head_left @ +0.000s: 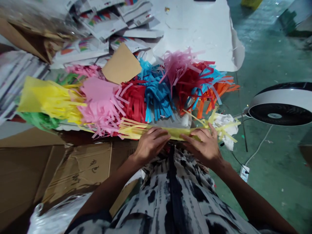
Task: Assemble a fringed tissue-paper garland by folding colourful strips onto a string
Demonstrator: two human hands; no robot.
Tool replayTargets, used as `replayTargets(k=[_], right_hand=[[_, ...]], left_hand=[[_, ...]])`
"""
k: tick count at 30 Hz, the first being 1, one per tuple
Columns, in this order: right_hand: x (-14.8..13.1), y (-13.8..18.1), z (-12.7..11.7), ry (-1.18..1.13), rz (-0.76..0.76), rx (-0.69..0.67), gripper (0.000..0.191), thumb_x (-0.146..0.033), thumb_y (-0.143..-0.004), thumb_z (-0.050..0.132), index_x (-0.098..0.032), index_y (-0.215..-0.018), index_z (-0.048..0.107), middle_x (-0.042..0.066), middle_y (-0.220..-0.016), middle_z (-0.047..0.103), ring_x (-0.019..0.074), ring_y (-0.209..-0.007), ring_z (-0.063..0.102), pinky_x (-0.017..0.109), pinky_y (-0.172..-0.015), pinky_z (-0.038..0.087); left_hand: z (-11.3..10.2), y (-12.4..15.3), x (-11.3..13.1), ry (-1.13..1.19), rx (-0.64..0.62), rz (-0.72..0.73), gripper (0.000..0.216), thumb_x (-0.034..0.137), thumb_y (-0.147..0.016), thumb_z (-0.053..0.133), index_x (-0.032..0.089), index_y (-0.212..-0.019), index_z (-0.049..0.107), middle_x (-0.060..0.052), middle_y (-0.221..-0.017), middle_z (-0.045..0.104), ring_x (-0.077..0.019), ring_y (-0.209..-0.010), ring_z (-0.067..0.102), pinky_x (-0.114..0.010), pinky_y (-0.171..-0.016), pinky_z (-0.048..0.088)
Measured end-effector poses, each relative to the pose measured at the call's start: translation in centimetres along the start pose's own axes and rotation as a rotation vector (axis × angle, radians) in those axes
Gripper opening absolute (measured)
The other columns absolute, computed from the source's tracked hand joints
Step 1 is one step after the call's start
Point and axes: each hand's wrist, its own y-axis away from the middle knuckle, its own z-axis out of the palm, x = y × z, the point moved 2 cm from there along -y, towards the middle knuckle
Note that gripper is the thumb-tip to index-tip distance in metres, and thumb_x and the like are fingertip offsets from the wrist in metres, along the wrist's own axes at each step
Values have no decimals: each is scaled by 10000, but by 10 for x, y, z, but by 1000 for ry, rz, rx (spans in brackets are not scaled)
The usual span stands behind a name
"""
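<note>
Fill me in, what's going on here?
A person has the left hand and right hand on a yellow fringed piece, its plain middle between them and loose strips splaying at both ends. More fringed bundles in several colors lie just beyond, with printed packets farther back.

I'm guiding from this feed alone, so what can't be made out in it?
In the head view:
Whether the left hand and right hand grip or only press the yellow fringed paper: they themselves cover the contact.
Small print on the packages: blurred, too small.
The rest of the white fan: cut off by the right edge.
Handwriting on the cardboard box: too blurred to read.
</note>
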Motion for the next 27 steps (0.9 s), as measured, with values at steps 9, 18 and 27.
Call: replayTargets(k=[9,18,27], right_hand=[[-6,-24,-8,-79,255,-91,235,-367,-1055,582,-240,-951,750,40,-973,784,275,-1102,637,521,-1183,262],[-15,-34,-5,118,351,-162,265,-385,-1031,565,-188,-939,717,105,-955,781,332,-1090,612,514,-1058,322],[-15,-42,-4,248,342,-241,325,-415,-1045,531,-182,-903,706,122,-924,768,337,-1055,602,538,-1044,324]], left_hand=[[-10,-12,-2,-56,37,-207,226,346,-1045,611,204,-914,729,-59,-979,746,-227,-958,632,-370,-869,478],[-7,-19,-4,-286,29,-324,263,361,-1030,620,204,-827,678,-57,-874,690,-244,-873,576,-388,-812,389],[-3,-20,-8,-370,30,-289,276,370,-1026,615,194,-824,679,-67,-845,693,-261,-851,593,-410,-776,404]])
